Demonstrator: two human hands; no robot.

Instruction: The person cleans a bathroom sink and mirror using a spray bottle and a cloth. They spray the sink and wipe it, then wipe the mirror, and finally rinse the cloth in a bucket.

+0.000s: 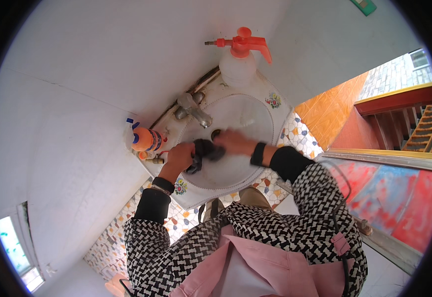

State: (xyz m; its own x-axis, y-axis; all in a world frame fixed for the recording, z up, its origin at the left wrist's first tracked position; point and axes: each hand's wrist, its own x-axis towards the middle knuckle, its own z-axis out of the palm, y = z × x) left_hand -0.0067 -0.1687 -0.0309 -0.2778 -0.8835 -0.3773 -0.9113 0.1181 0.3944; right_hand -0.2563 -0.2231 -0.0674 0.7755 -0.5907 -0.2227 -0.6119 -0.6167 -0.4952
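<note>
A dark, wet-looking cloth (203, 149) is bunched over the washbasin (238, 174), its right end blurred. My left hand (180, 157) grips its left side, and a fold hangs below the fingers. Right against the other end is my right hand (234, 142), smeared by motion, so its grip on the cloth is unclear. The metal faucet (195, 109) reaches over the bowl just beyond both hands. I cannot make out any water running from it. Part of the dark drain (216, 133) shows beside my right fingertips.
A pump sprayer (238, 68) with a red top stands on the basin's back corner. At the left corner are an orange bottle (147, 139), a white spray bottle (129, 135) and a brass fitting (155, 161). Walls hem in the basin. A doorway sill (379, 154) lies at right.
</note>
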